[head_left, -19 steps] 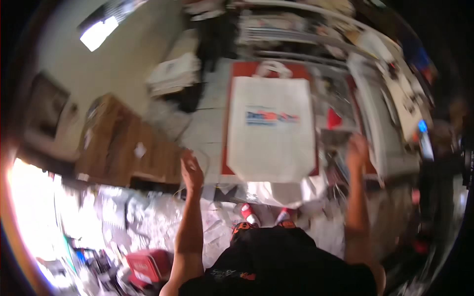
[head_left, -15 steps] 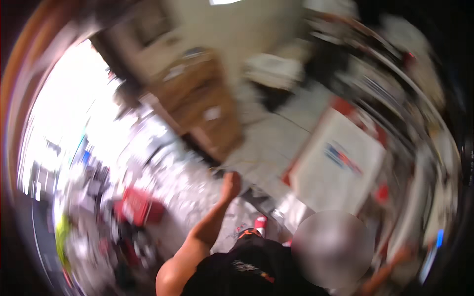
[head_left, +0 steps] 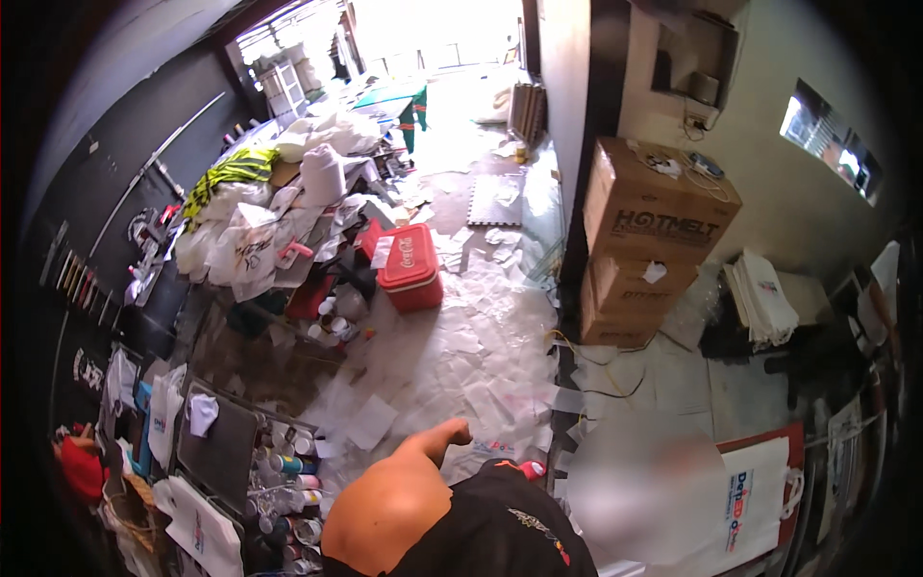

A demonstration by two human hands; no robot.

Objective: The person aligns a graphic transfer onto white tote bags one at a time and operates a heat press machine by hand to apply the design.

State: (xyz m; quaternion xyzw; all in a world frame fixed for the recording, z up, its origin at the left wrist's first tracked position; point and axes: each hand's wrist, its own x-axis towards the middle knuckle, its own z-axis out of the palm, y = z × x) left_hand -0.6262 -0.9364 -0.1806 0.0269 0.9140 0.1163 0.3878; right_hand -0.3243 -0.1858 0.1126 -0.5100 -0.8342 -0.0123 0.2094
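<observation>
Left hand (head_left: 456, 432): in front of the body, over the floor, forearm reaching forward from a bare upper arm. Nothing seen in it; at this size I cannot tell whether the fingers are spread or pressed together. It appears clear of everything around it. Right hand: out of sight, state cannot be told; a round blurred patch covers the area to the right of the body.

Bag (head_left: 762, 476): white, printed, lying flat on a red board (head_left: 796, 444) at lower right, well apart from the left hand. Handle loop (head_left: 793, 492) points right; the near part of the bag is lost behind the blur.

Surroundings: floor strewn with pale sheets (head_left: 478, 327). Red shoe (head_left: 532, 469) just right of the left hand. Red cooler (head_left: 411, 274), lid down, stands on the floor farther ahead. Brown boxes (head_left: 654, 219) stacked by the wall, cable on the top one. Pile of white bags (head_left: 764, 298) to their right. Left side: heap of white plastic (head_left: 240, 252), yellow vest (head_left: 231, 175) and white roll (head_left: 323, 176) by it. Bottles (head_left: 293, 464) clustered left of the bare arm.
</observation>
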